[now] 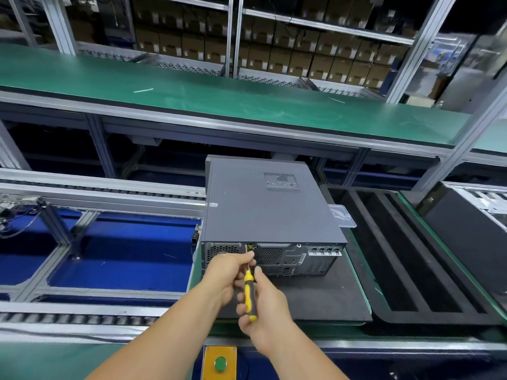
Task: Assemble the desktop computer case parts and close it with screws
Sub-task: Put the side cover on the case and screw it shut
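Observation:
A dark grey desktop computer case (263, 207) lies flat on a black mat (323, 294), its rear panel with vents and ports facing me. My right hand (263, 300) grips a yellow and black screwdriver (250, 294) by the handle. The thin shaft runs up to the top edge of the rear panel, left of the middle. My left hand (229, 275) pinches the shaft just below the tip. The screw itself is too small to make out.
A clear plastic tray (341, 216) sits at the case's right side. Black foam trays (406, 256) lie to the right, with another case (477, 215) beyond. A roller conveyor (96, 187) runs on the left. A green button (220, 363) is below my arms.

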